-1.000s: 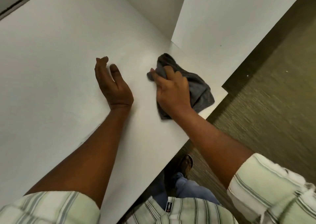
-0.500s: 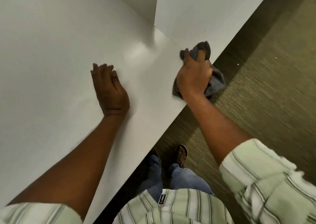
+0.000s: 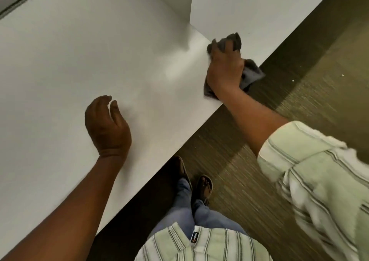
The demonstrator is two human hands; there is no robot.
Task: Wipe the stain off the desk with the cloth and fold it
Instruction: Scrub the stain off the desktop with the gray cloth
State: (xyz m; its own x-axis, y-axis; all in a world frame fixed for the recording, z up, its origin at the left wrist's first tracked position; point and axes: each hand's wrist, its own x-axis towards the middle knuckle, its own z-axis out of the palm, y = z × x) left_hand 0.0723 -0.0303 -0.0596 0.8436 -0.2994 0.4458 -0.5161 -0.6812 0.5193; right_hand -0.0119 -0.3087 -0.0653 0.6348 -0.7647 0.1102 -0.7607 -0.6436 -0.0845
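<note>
Head view. The right hand (image 3: 224, 69) is pressing a crumpled dark grey cloth (image 3: 250, 75) onto the flat white surface (image 3: 79, 71) at its right-hand edge, close to the corner where an upright white divider panel (image 3: 249, 7) is meeting that surface. The right fingers (image 3: 227, 46) are clenching the cloth; one bunched part is sticking out beyond the fingertips and another part is hanging past the surface edge over the brown carpeted floor (image 3: 319, 71). The left hand (image 3: 106, 127) is resting on the surface well apart from the cloth, nearer the front edge, with its fingers (image 3: 103, 101) released, loosely curled and holding nothing.

Task status. No distinct stain is showing on the surface around the cloth; only a pale glare patch is lying just to the left of the right hand. Whether any stain is remaining under the cloth cannot be told. Judging from the grip, the wiping step is in hand and is probably nearing its end at this edge. The cloth is not yet folded, so the folding step is remaining in full.
</note>
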